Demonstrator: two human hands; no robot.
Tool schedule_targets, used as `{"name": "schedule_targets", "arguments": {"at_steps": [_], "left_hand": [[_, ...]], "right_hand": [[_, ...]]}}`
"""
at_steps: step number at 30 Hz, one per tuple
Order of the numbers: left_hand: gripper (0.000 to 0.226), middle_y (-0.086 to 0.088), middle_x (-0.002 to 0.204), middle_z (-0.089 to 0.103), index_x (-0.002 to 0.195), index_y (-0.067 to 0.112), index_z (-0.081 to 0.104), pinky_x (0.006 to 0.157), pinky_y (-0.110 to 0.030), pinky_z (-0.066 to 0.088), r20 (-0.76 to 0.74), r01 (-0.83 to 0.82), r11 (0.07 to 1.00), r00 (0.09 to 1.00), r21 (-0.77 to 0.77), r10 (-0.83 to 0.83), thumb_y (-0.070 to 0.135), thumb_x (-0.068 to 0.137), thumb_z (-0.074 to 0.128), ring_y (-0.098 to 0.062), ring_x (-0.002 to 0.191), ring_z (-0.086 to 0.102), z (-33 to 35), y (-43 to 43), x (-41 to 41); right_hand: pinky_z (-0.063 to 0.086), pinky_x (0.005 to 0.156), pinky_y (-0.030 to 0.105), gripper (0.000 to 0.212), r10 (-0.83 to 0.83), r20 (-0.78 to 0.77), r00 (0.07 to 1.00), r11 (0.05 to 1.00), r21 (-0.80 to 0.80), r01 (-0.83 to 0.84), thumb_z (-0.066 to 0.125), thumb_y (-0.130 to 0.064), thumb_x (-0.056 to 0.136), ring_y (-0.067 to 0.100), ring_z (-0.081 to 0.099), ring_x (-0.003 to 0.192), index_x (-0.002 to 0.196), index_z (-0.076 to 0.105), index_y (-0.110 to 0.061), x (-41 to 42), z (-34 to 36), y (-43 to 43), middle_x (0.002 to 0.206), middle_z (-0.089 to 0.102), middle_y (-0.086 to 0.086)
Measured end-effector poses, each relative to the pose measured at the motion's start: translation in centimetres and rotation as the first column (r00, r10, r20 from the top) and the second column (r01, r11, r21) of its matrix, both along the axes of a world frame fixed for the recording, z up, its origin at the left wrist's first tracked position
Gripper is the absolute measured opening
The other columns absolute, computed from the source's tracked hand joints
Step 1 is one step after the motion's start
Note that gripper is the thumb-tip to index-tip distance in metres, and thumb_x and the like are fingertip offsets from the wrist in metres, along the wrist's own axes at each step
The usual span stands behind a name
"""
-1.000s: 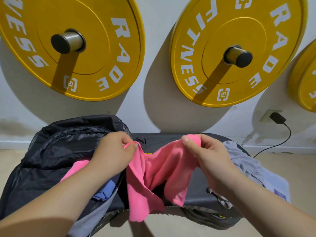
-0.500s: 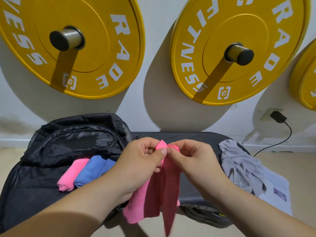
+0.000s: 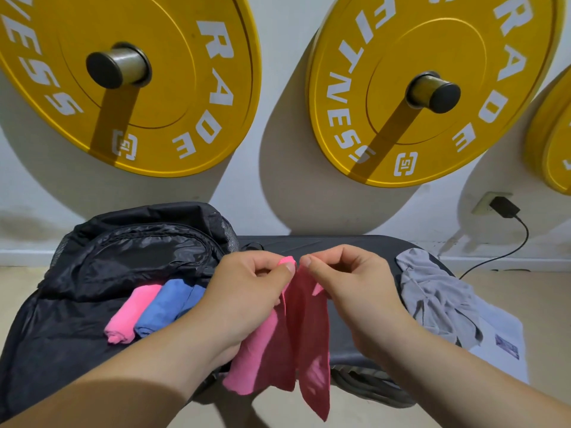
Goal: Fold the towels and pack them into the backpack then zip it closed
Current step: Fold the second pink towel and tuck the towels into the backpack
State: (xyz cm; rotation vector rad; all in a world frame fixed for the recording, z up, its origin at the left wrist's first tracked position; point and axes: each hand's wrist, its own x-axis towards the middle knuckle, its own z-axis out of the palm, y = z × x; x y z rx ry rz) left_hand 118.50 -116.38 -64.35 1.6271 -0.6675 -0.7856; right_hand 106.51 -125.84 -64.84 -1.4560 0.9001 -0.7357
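Pink towel [image 3: 296,335]: hangs lengthwise, long axis vertical, top edge pinched by left hand [image 3: 247,291] and right hand [image 3: 355,288], fingers closed on the cloth, hands nearly touching, over the bench [image 3: 355,245] front edge. Black backpack [image 3: 92,273], open, left on the bench; rolled pink towel [image 3: 129,316] and blue towel [image 3: 167,307] inside, side by side, axes slanting toward upper right. Grey towel [image 3: 432,291] crumpled at right.

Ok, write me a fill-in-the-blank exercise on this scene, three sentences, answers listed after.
1. Both hands, the left hand and the right hand, pinch the top edge of a hanging ____ towel.
2. In the open backpack, a rolled pink towel lies beside a rolled ____ one.
3. The crumpled grey towel lies to the ____ of the hands.

Answers: pink; blue; right
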Motion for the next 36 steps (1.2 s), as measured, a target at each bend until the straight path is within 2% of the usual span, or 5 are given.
{"name": "schedule_targets", "arguments": {"at_steps": [7,12,16,25,36], "left_hand": [[0.024,-0.002,0.077,0.076,0.091,0.031,0.082,0.082,-0.039,0.059,0.027,0.087,0.995,0.996,0.048,-0.088,0.02,0.099,0.061,-0.008,0.074,0.061,0.2,0.5,-0.3],[0.024,0.008,0.062,0.073,0.092,0.019,0.08,0.067,-0.025,0.06,-0.024,0.048,0.998,0.999,0.029,-0.047,0.014,0.101,0.058,0.004,0.059,0.065,0.6,0.4,-0.7],[0.025,0.006,0.067,0.074,0.094,0.021,0.08,0.083,-0.045,0.059,-0.026,0.047,0.998,0.999,0.047,-0.045,0.015,0.101,0.058,-0.008,0.07,0.065,0.1,0.3,-0.5],[0.012,0.001,0.079,0.079,0.092,0.017,0.078,0.07,-0.018,0.055,0.103,0.085,0.996,0.991,0.019,-0.086,0.008,0.09,0.071,-0.01,0.074,0.075,-0.2,0.7,0.5],[0.022,0.004,0.076,0.07,0.091,0.025,0.063,0.069,-0.026,0.049,0.43,0.29,0.955,0.871,-0.062,-0.237,0.014,0.104,0.049,-0.007,0.072,0.064,2.9,2.3,1.9]], "right_hand": [[0.06,0.083,0.053,0.009,0.107,-0.037,0.994,0.993,-0.042,-0.109,0.073,-0.011,0.089,0.017,0.07,0.072,0.085,0.081,-0.015,0.0,0.0,0.8,0.079,0.078,0.006],[0.061,0.082,0.049,0.009,0.091,-0.057,0.994,0.99,-0.104,-0.097,0.074,-0.014,0.088,0.025,0.074,0.077,0.081,0.079,-0.016,0.1,0.1,1.0,0.076,0.078,0.002],[0.061,0.08,0.038,0.013,0.12,-0.089,0.989,0.979,-0.156,-0.133,0.072,-0.012,0.09,0.009,0.072,0.073,0.081,0.08,-0.018,0.2,0.0,1.1,0.076,0.078,-0.003],[0.058,0.095,0.038,0.049,0.259,-0.045,0.965,0.964,-0.053,-0.262,0.042,0.015,0.091,0.018,0.076,0.094,0.1,0.08,-0.015,-0.3,-0.4,0.7,0.094,0.08,0.004],[0.046,0.101,0.023,0.039,0.353,-0.16,0.922,0.853,-0.35,-0.387,0.084,-0.016,0.082,0.0,0.064,0.114,0.114,0.07,-0.032,-1.0,1.0,-0.3,0.113,0.072,-0.02]]}}
